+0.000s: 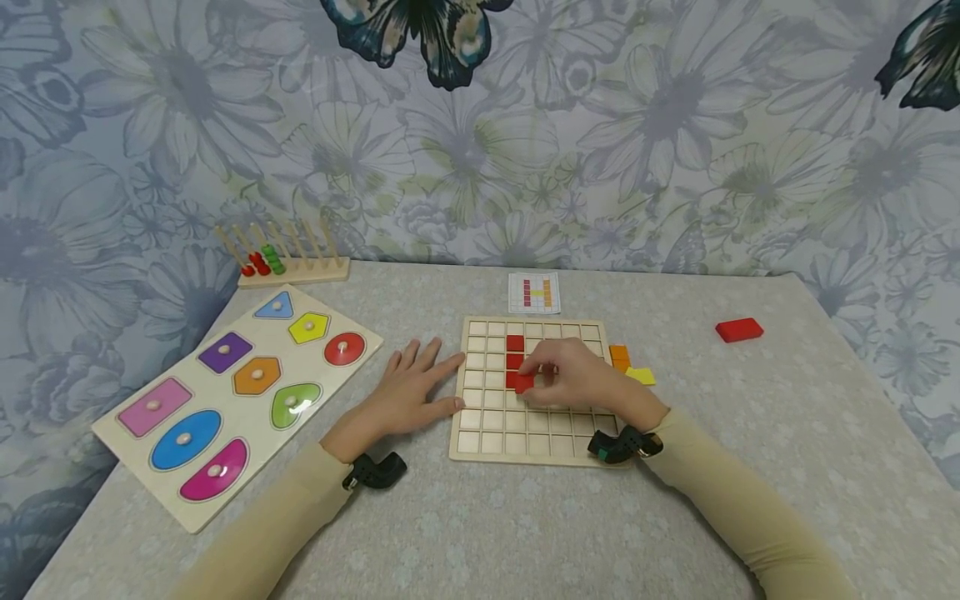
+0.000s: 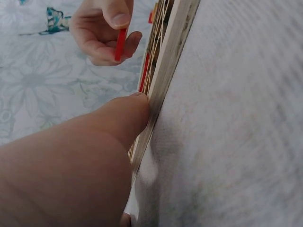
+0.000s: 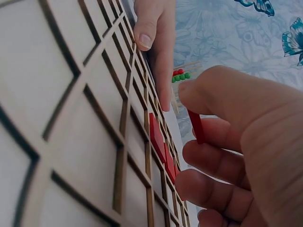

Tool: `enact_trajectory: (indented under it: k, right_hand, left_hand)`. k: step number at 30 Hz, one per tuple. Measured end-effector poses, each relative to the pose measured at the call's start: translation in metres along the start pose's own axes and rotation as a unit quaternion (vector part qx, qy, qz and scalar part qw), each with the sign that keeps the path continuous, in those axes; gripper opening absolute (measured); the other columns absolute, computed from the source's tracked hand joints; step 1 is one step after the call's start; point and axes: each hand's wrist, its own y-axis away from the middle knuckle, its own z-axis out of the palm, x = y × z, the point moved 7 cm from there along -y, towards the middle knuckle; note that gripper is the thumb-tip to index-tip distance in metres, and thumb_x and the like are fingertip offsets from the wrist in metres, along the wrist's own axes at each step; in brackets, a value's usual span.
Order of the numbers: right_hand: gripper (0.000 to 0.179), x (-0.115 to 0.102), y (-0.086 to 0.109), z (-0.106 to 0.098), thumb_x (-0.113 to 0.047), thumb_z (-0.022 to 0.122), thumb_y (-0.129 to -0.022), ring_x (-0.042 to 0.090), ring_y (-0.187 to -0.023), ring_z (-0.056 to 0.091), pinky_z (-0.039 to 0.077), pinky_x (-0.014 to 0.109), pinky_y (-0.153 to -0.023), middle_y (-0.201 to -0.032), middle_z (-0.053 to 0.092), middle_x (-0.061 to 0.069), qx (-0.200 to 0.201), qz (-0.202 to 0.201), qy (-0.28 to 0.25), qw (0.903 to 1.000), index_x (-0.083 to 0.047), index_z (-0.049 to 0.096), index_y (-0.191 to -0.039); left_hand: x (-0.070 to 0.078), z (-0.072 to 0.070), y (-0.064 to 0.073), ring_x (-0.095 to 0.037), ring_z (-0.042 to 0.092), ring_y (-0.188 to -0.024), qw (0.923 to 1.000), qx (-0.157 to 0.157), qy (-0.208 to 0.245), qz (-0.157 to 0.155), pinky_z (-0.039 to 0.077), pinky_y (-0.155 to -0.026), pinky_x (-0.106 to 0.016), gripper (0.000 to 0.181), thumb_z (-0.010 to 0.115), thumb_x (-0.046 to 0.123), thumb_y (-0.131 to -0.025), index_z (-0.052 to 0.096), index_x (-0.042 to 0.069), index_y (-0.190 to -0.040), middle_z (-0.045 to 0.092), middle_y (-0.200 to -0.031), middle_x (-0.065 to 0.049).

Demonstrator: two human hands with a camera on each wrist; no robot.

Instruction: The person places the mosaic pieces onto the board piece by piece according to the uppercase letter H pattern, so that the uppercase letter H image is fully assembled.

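Observation:
My right hand (image 1: 573, 371) pinches a red square tile (image 3: 195, 126) between thumb and fingers, just above the wooden grid board (image 1: 527, 459). Red tiles (image 1: 515, 343) sit in one column of the board's cells, running down from the top row. In the right wrist view, the held tile is tilted and apart from the board. My left hand (image 1: 408, 392) lies flat at the board's left side with fingers spread. Its thumb touches the board's edge in the left wrist view.
Orange tiles (image 1: 619, 358) and yellow tiles (image 1: 641, 377) lie by the board's right edge. Red tiles (image 1: 739, 330) rest farther right. Behind the board is a pattern card (image 1: 534, 293). A shape puzzle (image 1: 258, 333) and a peg stand with beads (image 1: 315, 272) occupy the left.

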Motion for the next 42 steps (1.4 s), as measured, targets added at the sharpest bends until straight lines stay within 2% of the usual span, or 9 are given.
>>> enact_trajectory:
  k: [6, 13, 33, 42]
  right_hand:
    - [0.018, 0.0, 0.0, 0.007, -0.021, 0.084, -0.082, 0.01, -0.067, 0.054, 0.046, 0.021, -0.064, -0.079, 0.067, 0.0, -0.02, 0.002, 0.006, 0.9998, -0.012, 0.079, -0.097]
    - [0.019, -0.001, -0.002, 0.015, -0.022, 0.082, -0.086, 0.007, -0.067, 0.051, 0.045, 0.02, -0.063, -0.081, 0.065, -0.001, -0.046, 0.0, 0.03, 0.9985, -0.011, 0.079, -0.101]
    - [0.022, 0.0, -0.001, 0.023, -0.025, 0.082, -0.086, 0.008, -0.073, 0.052, 0.046, 0.021, -0.069, -0.086, 0.064, -0.005, -0.059, 0.011, 0.069, 0.9958, -0.012, 0.078, -0.104]
    - [0.021, -0.003, -0.001, 0.023, -0.024, 0.083, -0.085, 0.008, -0.07, 0.049, 0.043, 0.02, -0.067, -0.082, 0.061, -0.004, -0.059, 0.001, 0.072, 0.9956, -0.012, 0.078, -0.102]
  left_hand:
    - [0.0, 0.001, -0.001, -0.055, 0.005, -0.155, 1.0, -0.002, -0.004, -0.001, 0.007, -0.12, -0.074, 0.073, 0.061, 0.051, -0.098, 0.036, 0.022, -0.16, 0.017, -0.169, -0.025]
    - [-0.001, 0.0, -0.001, -0.056, 0.006, -0.154, 1.0, 0.001, -0.003, 0.004, 0.008, -0.119, -0.075, 0.072, 0.061, 0.049, -0.098, 0.037, 0.021, -0.16, 0.018, -0.168, -0.026]
    - [-0.001, 0.0, -0.001, -0.055, 0.007, -0.155, 1.0, 0.001, -0.01, 0.0, 0.009, -0.12, -0.074, 0.073, 0.061, 0.05, -0.098, 0.036, 0.022, -0.16, 0.018, -0.169, -0.025]
    - [-0.001, 0.002, -0.002, -0.054, 0.007, -0.155, 1.0, -0.001, -0.009, 0.001, 0.008, -0.119, -0.074, 0.073, 0.061, 0.051, -0.098, 0.036, 0.022, -0.16, 0.018, -0.169, -0.025]
